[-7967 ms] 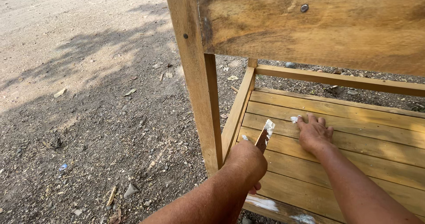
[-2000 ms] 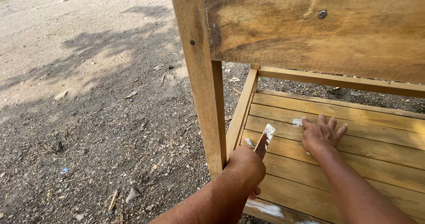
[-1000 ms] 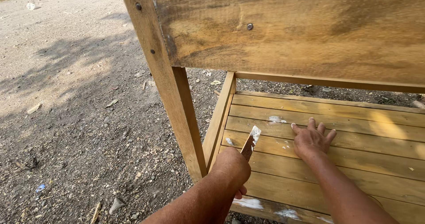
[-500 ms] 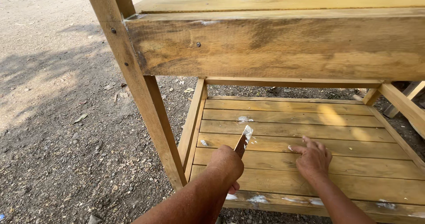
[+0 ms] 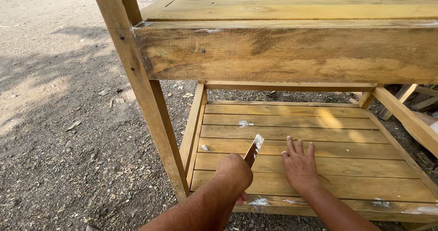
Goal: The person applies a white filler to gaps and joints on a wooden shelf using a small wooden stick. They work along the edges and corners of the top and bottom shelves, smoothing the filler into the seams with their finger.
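1. Under the thick top board (image 5: 292, 48) of the wooden bench, I see my left hand (image 5: 235, 174) closed in a fist around a putty knife (image 5: 253, 150). Its blade carries white filler at the tip and points toward 1 o'clock.
2. My right hand (image 5: 299, 167) lies flat on the lower slatted shelf (image 5: 356, 167), fingers (image 5: 296, 146) spread open and holding nothing, just beside the blade at its 3 o'clock.
3. I judge the filling partly done: white dabs (image 5: 245, 123) sit at 12 o'clock from the knife, a small one near the left rail, and smears along the front edge (image 5: 260, 202). Most slats show bare wood.
4. At 9 o'clock the leg post (image 5: 150, 108) stands on grey gravel ground (image 5: 59, 144), outdoors, with sun and shadow patches.
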